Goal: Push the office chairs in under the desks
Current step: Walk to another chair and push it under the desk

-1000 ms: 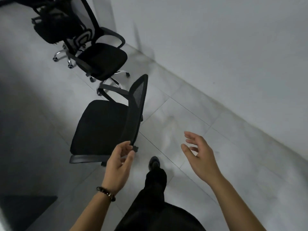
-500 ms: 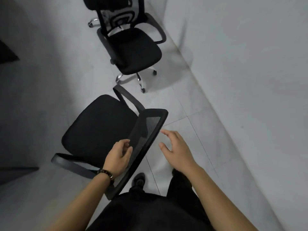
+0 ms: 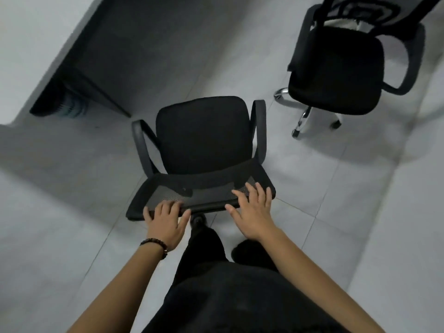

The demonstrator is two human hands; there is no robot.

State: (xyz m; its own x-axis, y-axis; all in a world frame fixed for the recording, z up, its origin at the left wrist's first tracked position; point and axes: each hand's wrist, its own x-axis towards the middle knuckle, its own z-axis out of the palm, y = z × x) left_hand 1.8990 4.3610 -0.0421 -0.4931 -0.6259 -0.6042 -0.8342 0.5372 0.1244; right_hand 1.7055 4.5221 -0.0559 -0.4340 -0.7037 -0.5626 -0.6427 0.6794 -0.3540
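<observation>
Left hand [image 3: 165,219] curls its fingers over the top rail of the chair [image 3: 204,138], thumb underneath; right hand [image 3: 252,212] lies flatter on the mesh, fingers spread, resting more than gripping; the chair stands on the floor [image 3: 72,188] just short of the desk [image 3: 31,51] front edge, seat facing it, not under yet; probably light and rolls easy but swivels, so push the stiff rail near both corners, not the soft mesh; half a second ago the right hand was off it and the chair sat skewed.

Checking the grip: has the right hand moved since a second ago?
Yes. From over the bare floor, the right hand went left onto the backrest.
</observation>
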